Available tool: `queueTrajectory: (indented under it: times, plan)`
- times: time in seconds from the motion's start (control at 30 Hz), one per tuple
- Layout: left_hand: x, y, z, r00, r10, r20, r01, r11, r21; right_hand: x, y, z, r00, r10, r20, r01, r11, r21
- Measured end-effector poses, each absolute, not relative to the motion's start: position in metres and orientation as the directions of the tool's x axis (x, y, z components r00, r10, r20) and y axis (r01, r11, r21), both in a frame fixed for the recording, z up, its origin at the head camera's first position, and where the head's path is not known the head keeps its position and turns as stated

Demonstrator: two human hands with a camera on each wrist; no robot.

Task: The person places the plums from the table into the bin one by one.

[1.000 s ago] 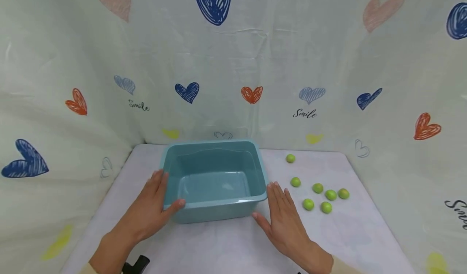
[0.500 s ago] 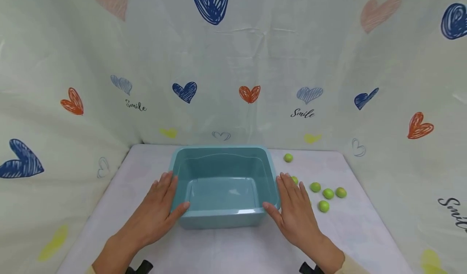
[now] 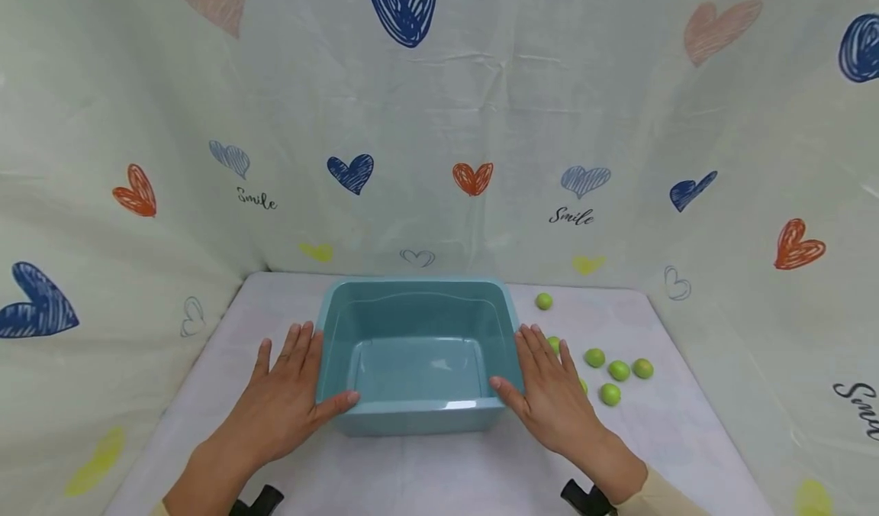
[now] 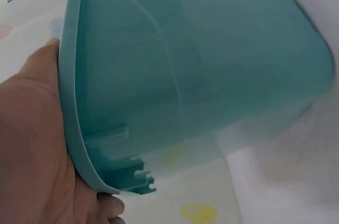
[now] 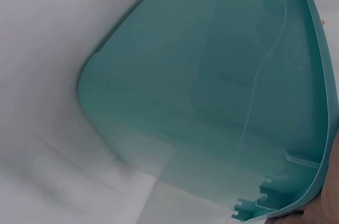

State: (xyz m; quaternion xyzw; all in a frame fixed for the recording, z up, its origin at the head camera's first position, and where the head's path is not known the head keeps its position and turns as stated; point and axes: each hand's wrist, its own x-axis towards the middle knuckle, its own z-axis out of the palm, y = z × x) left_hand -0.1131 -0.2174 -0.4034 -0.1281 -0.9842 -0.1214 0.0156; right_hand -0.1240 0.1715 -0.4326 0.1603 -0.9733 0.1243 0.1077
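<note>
A tub (image 3: 419, 423) near the desk's (image 3: 412, 478) far edge is seemingly steadied by both hands (image 3: 278, 401) (image 3: 549, 401). Fingers (image 3: 310, 365) are slightly spread.

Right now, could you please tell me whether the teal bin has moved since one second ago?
Yes: judged against the table in the head view, the teal bin has shifted right and slightly nearer the viewer.

The blue-green plastic tub (image 3: 415, 420) has shifted right and toward the bottom of the frame, its slanting front rim (image 3: 429, 405) now nearly level. The right hand (image 3: 555, 401) has moved right and up, partly covering two round green fruits (image 3: 553, 343), while the left hand (image 3: 275, 405) has its little finger (image 3: 262, 359) spread away from the others
</note>
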Motion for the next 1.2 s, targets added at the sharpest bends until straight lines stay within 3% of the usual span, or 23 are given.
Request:
queueTrajectory:
  times: [0.3,1.2]
  plan:
    - [-0.1175,-0.2218,-0.4029,-0.96,0.272,0.065,0.279,0.941,0.19,-0.1257,0.1709,-0.4355,-0.922,-0.286,0.26,-0.344,0.914,-0.217]
    - [-0.1184,-0.2207,-0.4012,-0.958,0.284,0.035,0.284,0.932,0.223,-0.1274,0.1733,-0.4379,-0.924,-0.275,0.266,-0.339,0.911,-0.235]
